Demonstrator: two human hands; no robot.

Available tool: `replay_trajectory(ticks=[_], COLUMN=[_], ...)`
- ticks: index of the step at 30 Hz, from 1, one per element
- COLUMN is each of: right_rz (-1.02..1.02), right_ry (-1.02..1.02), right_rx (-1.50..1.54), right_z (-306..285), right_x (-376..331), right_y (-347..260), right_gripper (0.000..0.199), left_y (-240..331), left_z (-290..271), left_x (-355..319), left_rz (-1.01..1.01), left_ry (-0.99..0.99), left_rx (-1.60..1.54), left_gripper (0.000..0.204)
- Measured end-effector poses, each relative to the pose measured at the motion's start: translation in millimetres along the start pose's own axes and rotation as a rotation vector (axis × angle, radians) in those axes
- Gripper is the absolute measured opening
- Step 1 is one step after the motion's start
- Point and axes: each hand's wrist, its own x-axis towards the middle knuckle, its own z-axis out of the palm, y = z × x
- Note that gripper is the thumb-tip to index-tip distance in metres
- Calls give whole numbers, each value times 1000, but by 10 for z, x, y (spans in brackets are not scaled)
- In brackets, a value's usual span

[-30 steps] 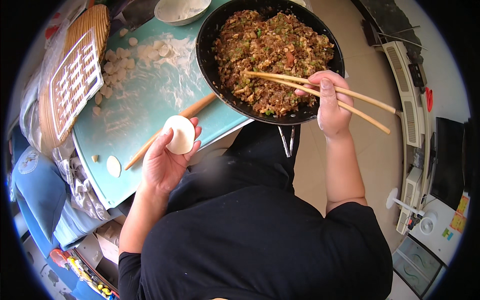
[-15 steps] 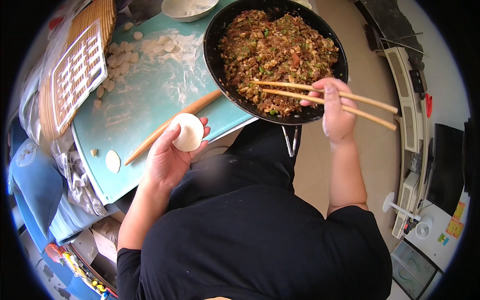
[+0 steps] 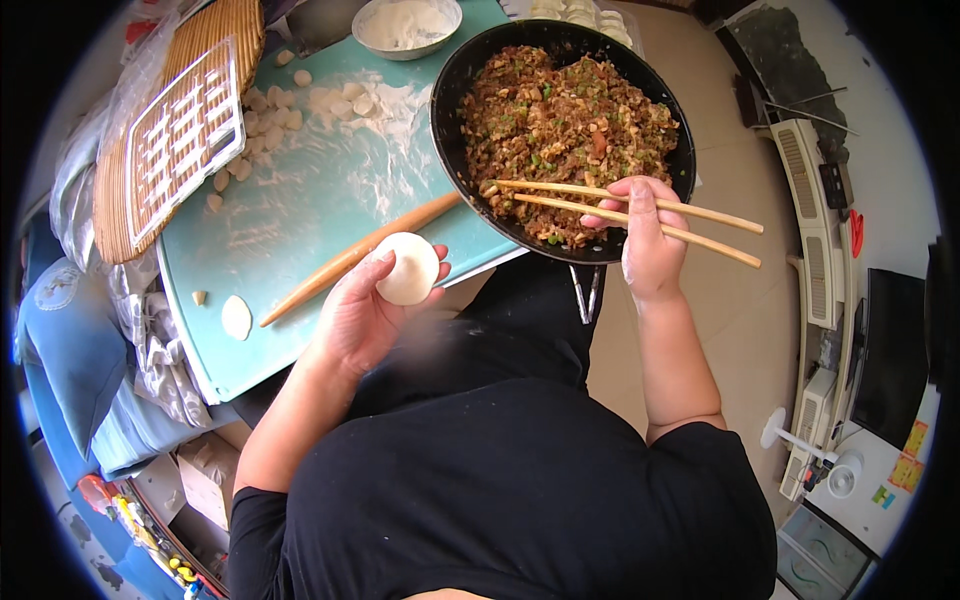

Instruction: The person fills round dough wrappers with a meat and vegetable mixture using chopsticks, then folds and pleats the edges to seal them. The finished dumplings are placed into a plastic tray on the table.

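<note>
My left hand holds a round, flat dumpling wrapper on its fingers, thumb resting at the edge. A pair of wooden chopsticks is gripped in my right hand, their tips touching the filling near the pan's left side. That chopped brown filling, flecked with green, is heaped in a black frying pan. Behind the wrapper a wooden rolling pin lies slantwise on the floured teal board. Another flattened piece of dough lies near the board's left edge.
Small dough pieces cluster at the board's far left beside a woven tray and white rack. A bowl of flour stands at the back. Shaped dumplings sit beyond the pan, whose metal handle points toward me.
The chopsticks' tips have shifted left within the filling, with my right hand following. My left hand and the wrapper appear a little farther right; the whole view has shifted slightly.
</note>
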Motion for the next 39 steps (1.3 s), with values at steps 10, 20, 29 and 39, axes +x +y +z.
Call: replay_trajectory(ticks=[10, 20, 29, 39], right_rz=[383, 425, -52, -752], right_ry=[186, 262, 195, -212], right_rx=[267, 581, 139, -508], right_z=[-305, -497, -51, 258], right_x=[224, 233, -88, -269], right_y=[-3, -172, -370, -743], right_gripper=[32, 28, 30, 18], left_y=[106, 148, -31, -99], left_z=[83, 589, 826, 755], left_x=[105, 560, 752, 738], left_rz=[92, 74, 174, 241], left_ry=[-78, -60, -19, -70], left_rx=[104, 62, 115, 329], left_gripper=[42, 44, 31, 26])
